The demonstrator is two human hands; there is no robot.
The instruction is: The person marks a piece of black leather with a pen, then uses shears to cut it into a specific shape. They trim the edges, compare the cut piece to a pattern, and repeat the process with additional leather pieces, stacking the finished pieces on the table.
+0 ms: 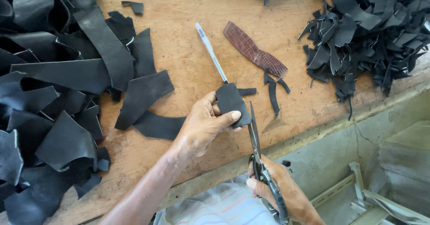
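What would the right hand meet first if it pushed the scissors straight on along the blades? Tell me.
The right hand points the scissors up the table. First in line is the small black leather piece held by the left hand; the blade already runs along its right edge. Beyond, probably the thin black strips.

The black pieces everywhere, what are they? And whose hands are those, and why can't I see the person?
The camera sits on the person's head and looks down, so you see only their arms. The left hand pinches a small black piece, which looks like leather. The right hand holds scissors, blades beside that piece. On the wooden table lie big black sheets at the left, a heap of thin black offcuts at the right, a pen and a brown scaly-patterned strip.
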